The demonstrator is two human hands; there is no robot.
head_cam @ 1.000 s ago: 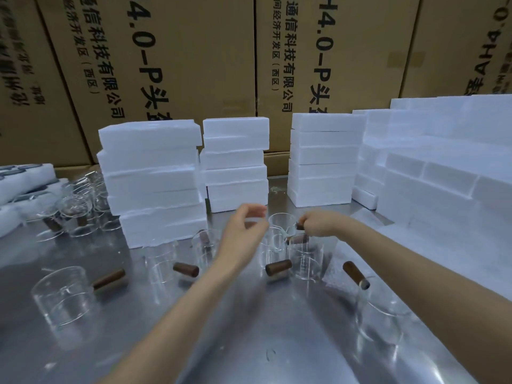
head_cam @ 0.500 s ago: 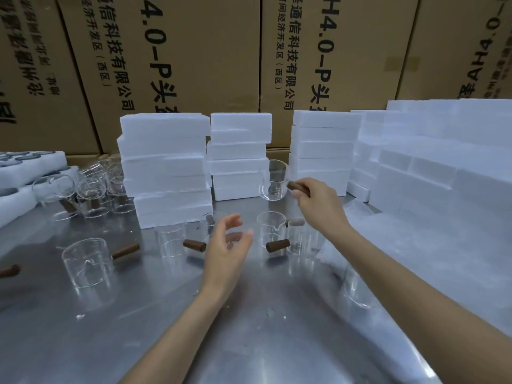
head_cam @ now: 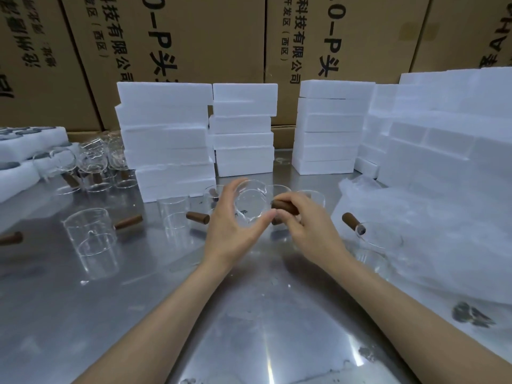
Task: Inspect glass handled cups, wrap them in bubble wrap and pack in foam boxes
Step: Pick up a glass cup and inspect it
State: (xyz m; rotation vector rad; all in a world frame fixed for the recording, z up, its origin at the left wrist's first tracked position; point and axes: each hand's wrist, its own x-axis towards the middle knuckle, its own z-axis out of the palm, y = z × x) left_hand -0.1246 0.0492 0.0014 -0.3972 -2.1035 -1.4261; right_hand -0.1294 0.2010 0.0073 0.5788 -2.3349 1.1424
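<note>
Fingers and thumb of the left hand [head_cam: 230, 231] curl round the body of a glass cup [head_cam: 250, 205] held above the steel table [head_cam: 138, 300], while the right hand [head_cam: 310, 225] pinches its brown wooden handle [head_cam: 284, 207].

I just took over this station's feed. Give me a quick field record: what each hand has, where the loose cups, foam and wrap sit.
held item: glass handled cup, raised above the steel table
left hand: fingers and thumb curled round the cup's glass body
right hand: grips the cup's wooden handle
loose cups: one at left front, a cluster at far left, more behind the hands
foam boxes: stacked along the back and right
bubble wrap: spread at right, one cup on it
wrapping: not yet begun on the held cup
</note>
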